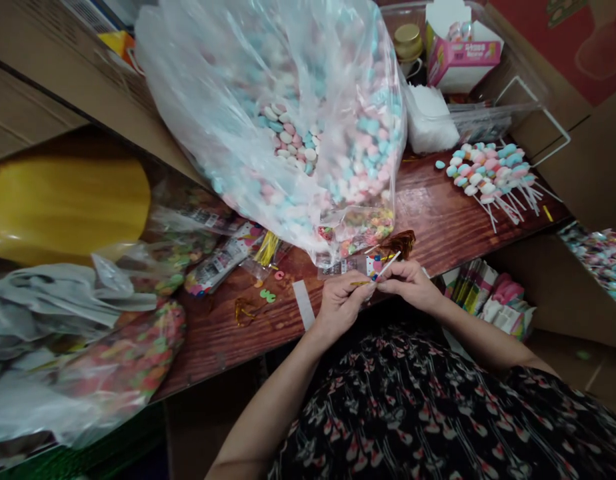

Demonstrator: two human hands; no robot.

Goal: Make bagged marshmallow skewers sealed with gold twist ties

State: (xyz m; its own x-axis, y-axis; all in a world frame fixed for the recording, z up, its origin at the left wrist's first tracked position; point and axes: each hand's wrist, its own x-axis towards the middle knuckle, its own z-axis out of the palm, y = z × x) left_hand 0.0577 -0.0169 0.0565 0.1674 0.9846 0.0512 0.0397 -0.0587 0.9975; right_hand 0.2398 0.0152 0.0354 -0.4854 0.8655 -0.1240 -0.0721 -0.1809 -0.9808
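At the table's front edge my left hand (pixel 341 299) and my right hand (pixel 409 283) meet, fingers pinched. A thin white stick (pixel 389 265) slants up from between them, at the fingertips of my right hand. Against the fingers of my left hand lies a short gold strip, apparently a twist tie (pixel 359 283). What is at the stick's lower end is hidden by the fingers. Just behind the hands are a printed clear packet (pixel 333 268) and a bunch of gold ties (pixel 404 245).
A big clear bag of pastel candies (pixel 293 143) fills the back. Candy sticks (pixel 493 173) lie at the right, below a plastic bin (pixel 528 87). Left are a bag of gummy rings (pixel 138 353), loose rings (pixel 268 295), a white paper strip (pixel 303 305) and yellow ties (pixel 268 248).
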